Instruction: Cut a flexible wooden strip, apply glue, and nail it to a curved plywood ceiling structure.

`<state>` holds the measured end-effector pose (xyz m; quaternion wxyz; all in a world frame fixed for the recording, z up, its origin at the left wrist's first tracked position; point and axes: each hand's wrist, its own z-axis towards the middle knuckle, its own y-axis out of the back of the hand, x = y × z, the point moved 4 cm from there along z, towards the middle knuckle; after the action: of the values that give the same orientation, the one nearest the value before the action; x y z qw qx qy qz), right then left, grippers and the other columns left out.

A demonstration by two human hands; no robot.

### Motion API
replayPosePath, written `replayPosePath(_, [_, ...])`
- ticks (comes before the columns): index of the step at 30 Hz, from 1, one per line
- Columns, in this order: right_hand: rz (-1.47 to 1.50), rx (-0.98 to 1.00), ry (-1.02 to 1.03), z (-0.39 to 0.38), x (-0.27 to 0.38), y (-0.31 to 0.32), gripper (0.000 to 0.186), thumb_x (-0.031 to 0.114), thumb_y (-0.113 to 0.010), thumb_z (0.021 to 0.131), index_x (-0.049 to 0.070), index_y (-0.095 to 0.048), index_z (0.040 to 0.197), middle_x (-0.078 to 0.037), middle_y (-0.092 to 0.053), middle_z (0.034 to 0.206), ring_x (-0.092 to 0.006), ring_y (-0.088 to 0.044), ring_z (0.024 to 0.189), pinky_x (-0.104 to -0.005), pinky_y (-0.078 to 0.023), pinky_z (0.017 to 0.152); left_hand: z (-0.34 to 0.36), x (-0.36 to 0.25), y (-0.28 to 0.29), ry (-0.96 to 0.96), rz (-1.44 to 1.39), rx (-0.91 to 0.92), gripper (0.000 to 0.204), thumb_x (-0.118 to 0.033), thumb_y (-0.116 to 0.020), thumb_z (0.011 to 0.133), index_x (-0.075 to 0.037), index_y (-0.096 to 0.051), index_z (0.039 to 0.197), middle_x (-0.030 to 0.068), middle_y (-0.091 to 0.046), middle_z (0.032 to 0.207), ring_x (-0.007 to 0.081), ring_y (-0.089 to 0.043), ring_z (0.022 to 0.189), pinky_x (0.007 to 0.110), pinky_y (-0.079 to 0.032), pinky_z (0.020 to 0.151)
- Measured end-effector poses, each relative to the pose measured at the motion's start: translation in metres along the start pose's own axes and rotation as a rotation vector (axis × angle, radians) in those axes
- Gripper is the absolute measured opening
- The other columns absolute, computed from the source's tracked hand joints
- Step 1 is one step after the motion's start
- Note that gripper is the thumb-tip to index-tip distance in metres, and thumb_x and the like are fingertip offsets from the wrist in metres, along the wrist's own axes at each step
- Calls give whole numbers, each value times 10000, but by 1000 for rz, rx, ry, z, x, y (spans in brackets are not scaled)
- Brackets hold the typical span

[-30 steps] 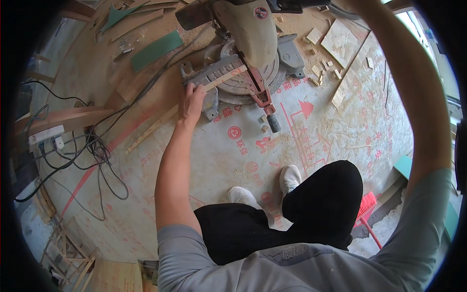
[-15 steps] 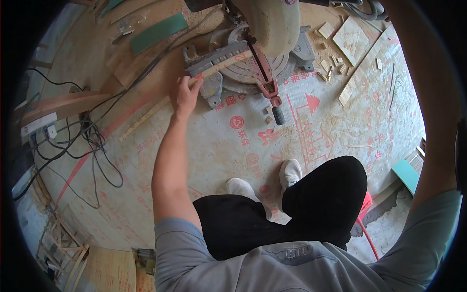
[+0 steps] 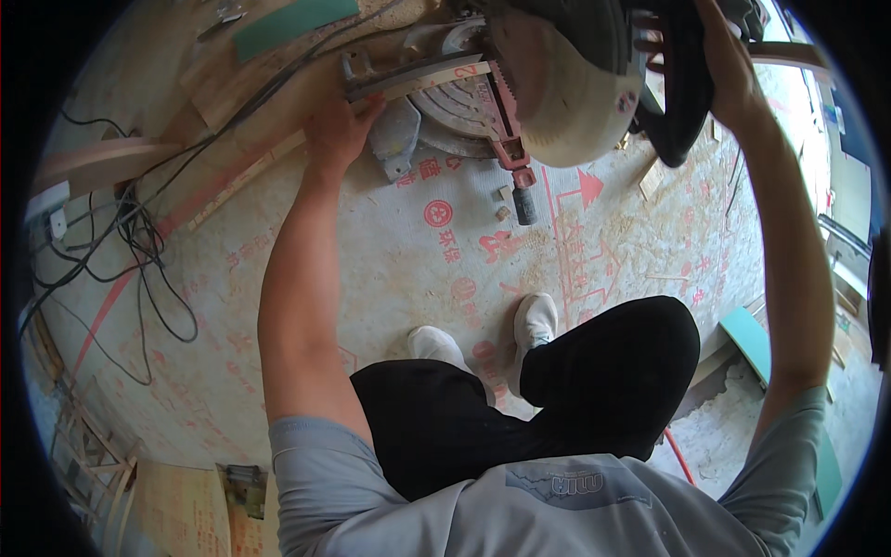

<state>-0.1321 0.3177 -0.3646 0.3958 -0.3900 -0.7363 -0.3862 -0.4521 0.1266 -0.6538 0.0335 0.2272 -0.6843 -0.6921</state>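
Writing first: the pale floor covering (image 3: 371, 269) carries red print throughout, including characters, a ringed emblem at centre and a bold arrow right of centre; a dark printed patch (image 3: 566, 485) with pale lettering crosses the grey shirt (image 3: 418, 506) at bottom centre; a small round label (image 3: 627, 100) on the cream saw guard (image 3: 557, 102) is too blurred to read. The wooden strip (image 3: 432, 82) bears a red handwritten mark near its right end. Strip position: upper centre of frame, lying along the grey fence (image 3: 394, 76) of the mitre saw, its right end by the red slotted plate (image 3: 502, 116). Left hand (image 3: 334, 135), upper left of centre, is at the strip's left end, thumb stretched toward its near edge; the other fingers are dark and blurred, so cannot tell whether they pinch the wood or only rest against it. Right hand (image 3: 733, 79), upper right, is wrapped around the black saw handle (image 3: 685, 102), fingertips showing on its far side, well apart from the strip. A longer wooden piece (image 3: 246, 183) extends from beside the left wrist toward the left of frame; cannot tell whether it joins the strip.
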Motion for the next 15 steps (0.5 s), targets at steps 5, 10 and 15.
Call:
replayPosePath(5, [82, 7, 88, -7, -58, 20, 605, 591, -353, 1034, 117, -496, 1382, -142, -675, 1083, -256, -698, 920, -375, -581, 814, 4, -5, -4, -42, -137, -131, 711, -695, -619, 836, -16, -685, 1038, 201, -698, 999, 391, -674, 967, 509, -506, 819])
replayPosePath(10, [-49, -52, 268, -16, -77, 18, 583, 563, -273, 1057, 118, -433, 1398, -129, -661, 975, -209, -679, 784, -344, -577, 718, 0, -13, -4, 111, -70, 34, 745, -716, -616, 823, -31, -657, 1112, 183, -697, 1008, 359, -657, 1025, 517, -437, 927])
replayPosePath(15, [-75, -124, 304, -22, -81, 13, 535, 513, -281, 1070, 98, -452, 1360, -113, -654, 919, -195, -655, 709, -323, -562, 657, -2, -12, -5, 93, -37, -135, 777, -743, -588, 826, -16, -651, 1095, 166, -692, 1018, 324, -641, 1028, 491, -378, 954])
